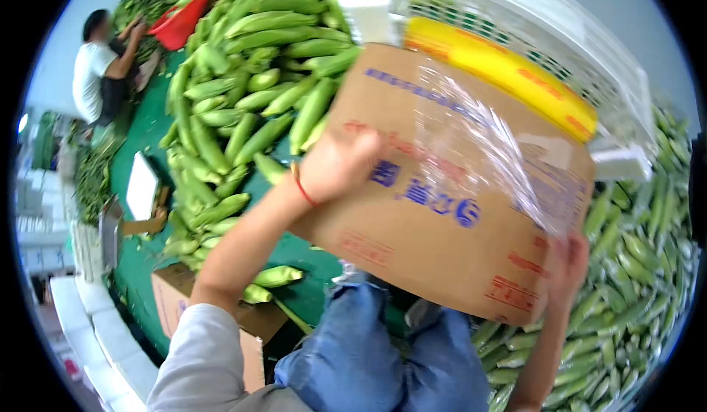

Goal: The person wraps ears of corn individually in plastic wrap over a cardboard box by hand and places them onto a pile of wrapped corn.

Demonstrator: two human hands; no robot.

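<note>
A brown cardboard box (434,243) with blue and red print lies tilted in front of my knees. Clear plastic film (482,136) stretches across its top in shiny creases, from near a yellow roll (501,73) at the far edge down to the right side. My left hand (342,165), with a red string at the wrist, is closed over the box's left part; blur hides what its fingers hold, if anything. At the box's right edge, my right hand (568,268) is closed at the lower end of the film.
Unwrapped corn cobs (258,81) are heaped at the left on a green surface (136,257). Film-wrapped corn (618,294) lies at the right. A white crate (589,36) stands behind the box. Another person (103,73) sits far left near a red basin (183,18).
</note>
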